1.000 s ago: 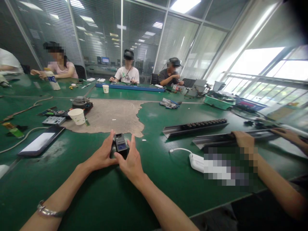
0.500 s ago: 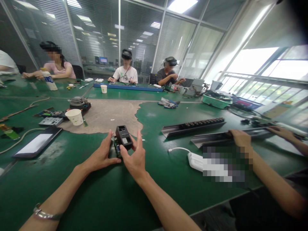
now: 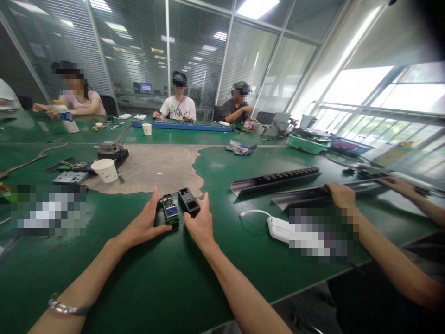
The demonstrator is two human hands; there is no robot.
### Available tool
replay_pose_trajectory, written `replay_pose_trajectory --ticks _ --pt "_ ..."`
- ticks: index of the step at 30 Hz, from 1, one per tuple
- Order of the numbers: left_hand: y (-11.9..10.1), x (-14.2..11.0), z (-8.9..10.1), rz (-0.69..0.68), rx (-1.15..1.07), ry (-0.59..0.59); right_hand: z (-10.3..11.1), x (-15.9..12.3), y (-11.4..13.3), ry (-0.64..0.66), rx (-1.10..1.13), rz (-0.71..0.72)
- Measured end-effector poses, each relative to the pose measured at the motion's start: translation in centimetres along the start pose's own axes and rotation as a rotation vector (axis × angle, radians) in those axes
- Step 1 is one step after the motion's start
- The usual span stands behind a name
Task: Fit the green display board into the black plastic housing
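Observation:
In the head view, my left hand (image 3: 142,226) is at a small green circuit board (image 3: 170,208) with a blue part at its near end. Its fingertips touch the board's far left corner and its thumb lies along the near end. Just to the right, my right hand (image 3: 202,226) grips a black plastic housing (image 3: 188,200) with rectangular cut-outs, thumb on the near side and fingers on the right. A narrow gap separates housing and board. Both are low over the green table (image 3: 139,287); whether they rest on it I cannot tell.
A paper cup (image 3: 105,170) and a metal box (image 3: 70,177) stand to the left. Right are a black rail with a row of parts (image 3: 278,181), a white device with a cable (image 3: 278,229), and a co-worker's hand (image 3: 342,195) on another rail. Several people sit across the table.
The black housing has come off the circuit board and moved right with my right hand. The board is now uncovered beside my left hand. The view has shifted slightly.

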State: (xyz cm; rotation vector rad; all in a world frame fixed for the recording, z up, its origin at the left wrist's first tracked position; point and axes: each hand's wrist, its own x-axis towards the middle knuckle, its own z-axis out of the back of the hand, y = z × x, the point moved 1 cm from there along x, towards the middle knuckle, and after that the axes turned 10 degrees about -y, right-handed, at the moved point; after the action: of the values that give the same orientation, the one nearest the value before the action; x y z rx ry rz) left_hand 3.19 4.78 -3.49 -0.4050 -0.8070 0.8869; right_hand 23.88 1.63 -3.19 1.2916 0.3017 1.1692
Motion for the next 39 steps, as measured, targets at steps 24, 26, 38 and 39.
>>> replay_pose_trajectory --ticks 24,26,38,39 --pt "0.6 0.6 0.2 0.032 -0.023 0.052 0.4 -0.3 0.0 0.064 0.029 0.074" --pt "0.5 0.6 0.1 0.048 -0.039 0.042 0.6 -0.1 0.4 0.038 0.063 0.051" --pt "0.0 0.5 0.0 -0.018 -0.09 0.011 0.8 -0.7 4.7 0.055 0.226 0.128" --pt "0.0 0.6 0.0 -0.027 -0.09 0.009 0.6 -0.7 4.8 0.062 0.2 0.132"
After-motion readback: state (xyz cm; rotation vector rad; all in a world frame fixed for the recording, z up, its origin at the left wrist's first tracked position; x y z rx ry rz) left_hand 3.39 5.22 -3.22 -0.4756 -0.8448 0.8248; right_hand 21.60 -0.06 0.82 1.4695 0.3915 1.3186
